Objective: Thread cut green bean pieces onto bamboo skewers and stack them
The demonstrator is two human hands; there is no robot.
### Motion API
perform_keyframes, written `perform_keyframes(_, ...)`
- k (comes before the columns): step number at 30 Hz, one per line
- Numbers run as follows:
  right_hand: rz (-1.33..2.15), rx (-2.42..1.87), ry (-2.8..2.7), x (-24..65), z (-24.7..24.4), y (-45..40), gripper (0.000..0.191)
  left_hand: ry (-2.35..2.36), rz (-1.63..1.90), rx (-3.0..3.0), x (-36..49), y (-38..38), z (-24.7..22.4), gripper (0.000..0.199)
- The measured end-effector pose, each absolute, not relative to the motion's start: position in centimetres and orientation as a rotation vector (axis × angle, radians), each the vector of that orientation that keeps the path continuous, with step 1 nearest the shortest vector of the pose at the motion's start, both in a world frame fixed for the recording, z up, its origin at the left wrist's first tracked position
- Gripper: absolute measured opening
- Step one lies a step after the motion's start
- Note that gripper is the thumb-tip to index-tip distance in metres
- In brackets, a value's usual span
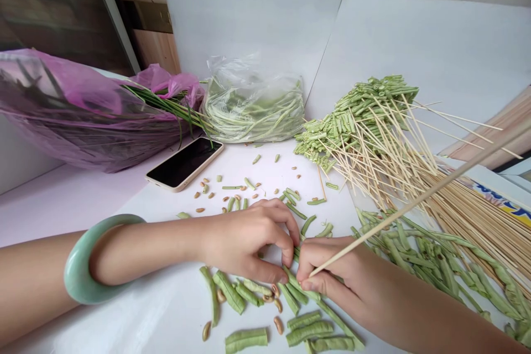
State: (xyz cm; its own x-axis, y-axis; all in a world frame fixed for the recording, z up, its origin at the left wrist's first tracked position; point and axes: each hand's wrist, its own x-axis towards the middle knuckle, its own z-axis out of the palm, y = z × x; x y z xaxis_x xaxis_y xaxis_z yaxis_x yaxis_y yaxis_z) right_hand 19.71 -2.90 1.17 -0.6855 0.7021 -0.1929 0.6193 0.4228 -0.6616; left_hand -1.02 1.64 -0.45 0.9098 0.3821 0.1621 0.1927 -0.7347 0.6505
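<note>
My right hand (336,271) is closed on a bamboo skewer (398,210), whose long end slants up to the right, out of view. My left hand (253,235), below a pale green bangle (83,265), has thumb and forefinger curled around the end of a green bean piece (292,276). The two hands nearly meet; the skewer's tip is hidden behind my right fingers. Cut green bean pieces (309,332) and loose brown bean seeds (278,324) lie on the white surface around them.
Skewers threaded with bean pieces (352,116) are piled at the back right, above bare skewers (477,227) and long bean pods (440,265). A clear bag of long beans (257,110), a phone (185,163) and a purple bag (95,121) with green stalks stand behind my left arm.
</note>
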Motion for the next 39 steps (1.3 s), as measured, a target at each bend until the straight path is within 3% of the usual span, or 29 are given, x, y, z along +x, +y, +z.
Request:
perform_keyframes(10, 1.100, -1.285, -2.489, 20.7, 1.6, -2.1, 0.019, 0.434, 0.545, 2.317, -1.4, 2.2, -0.6, 0.001)
perform_keyframes(16, 1.153, -1.302, -2.393, 21.1, 1.6, -2.1, 0.020, 0.484, 0.563, 2.447, -2.1, 2.3, 1.4, 0.020)
perform_keyframes(19, 1.367, -1.301, -2.233, 21.1, 1.6, -2.1, 0.019, 0.489, 0.403, 2.562, -2.6, 2.0, 2.7, 0.011)
perform_keyframes(25, 1.631, -1.254, -1.990, 21.2, 1.4, -2.2, 0.019, 0.523, -0.026, 2.659, -2.6, 1.0, 3.2, 0.025)
perform_keyframes(34, 1.652, -1.151, -1.867, 21.1, 1.5, -1.9, 0.021, 0.512, -0.072, 2.549, -2.3, 1.1, 2.5, 0.011)
perform_keyframes(39, 1.644, -1.142, -1.861, 21.2, 1.5, -2.0, 0.018, 0.472, -0.016, 2.449, -2.4, 2.0, 2.2, 0.013)
